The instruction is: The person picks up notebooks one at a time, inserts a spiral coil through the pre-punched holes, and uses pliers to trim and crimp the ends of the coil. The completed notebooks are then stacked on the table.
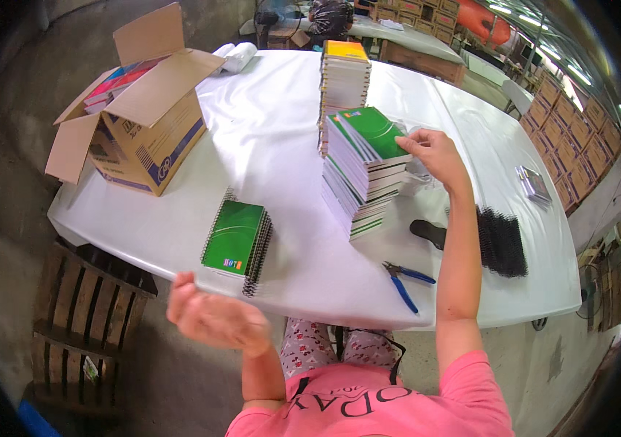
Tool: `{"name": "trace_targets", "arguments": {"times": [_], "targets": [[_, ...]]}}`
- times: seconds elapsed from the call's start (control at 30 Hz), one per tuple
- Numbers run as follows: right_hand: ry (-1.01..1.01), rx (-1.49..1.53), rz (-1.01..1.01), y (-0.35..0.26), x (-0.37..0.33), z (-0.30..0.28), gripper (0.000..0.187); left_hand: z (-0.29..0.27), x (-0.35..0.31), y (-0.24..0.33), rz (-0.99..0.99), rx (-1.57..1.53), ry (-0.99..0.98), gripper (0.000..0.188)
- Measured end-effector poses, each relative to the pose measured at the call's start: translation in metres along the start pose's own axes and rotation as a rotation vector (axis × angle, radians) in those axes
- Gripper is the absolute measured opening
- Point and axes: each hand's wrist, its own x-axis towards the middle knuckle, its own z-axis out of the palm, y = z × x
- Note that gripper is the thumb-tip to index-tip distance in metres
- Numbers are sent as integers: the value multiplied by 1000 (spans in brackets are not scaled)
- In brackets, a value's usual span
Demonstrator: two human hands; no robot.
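My right hand [434, 153] rests on the right edge of the top green-covered notebook of a leaning stack of unbound notebooks [365, 171] in the middle of the white table [266, 146]. My left hand [212, 317] hovers below the table's near edge, fingers loosely spread and blurred, holding nothing. Just above it lies a small pile of green spiral-bound notebooks [236, 240]. A taller stack with a yellow cover on top [343, 80] stands behind the leaning stack.
An open cardboard box [139, 116] with coloured notebooks inside sits at the table's left. Blue-handled pliers [405, 280], a bundle of black spiral coils [501, 240] and a small packet [532, 182] lie at the right. A wooden crate [88, 320] stands below left.
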Motion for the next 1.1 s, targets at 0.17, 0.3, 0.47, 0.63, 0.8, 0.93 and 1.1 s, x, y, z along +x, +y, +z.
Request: {"name": "trace_targets", "arguments": {"times": [0.17, 0.3, 0.47, 0.63, 0.8, 0.93, 1.1], "targets": [[352, 332, -97, -44, -44, -9, 22, 27, -14, 48, 40, -192, -477, 25], [158, 246, -397, -30, -141, 24, 23, 44, -39, 74, 39, -115, -674, 29], [-23, 156, -468, 45, -204, 96, 32, 46, -90, 57, -182, 271, -1287, 38], [-71, 113, -288, 103, -155, 27, 37, 40, -115, 35, -51, 253, -1188, 49], [212, -598, 206, 193, -114, 24, 27, 52, -132, 32, -5, 224, -1004, 59], [52, -715, 273, 190, -95, 19, 15, 52, -135, 30, 5, 232, -959, 54], [134, -615, 88, 175, -104, -9, 26, 49, -134, 30, -14, 227, -964, 46]]}}
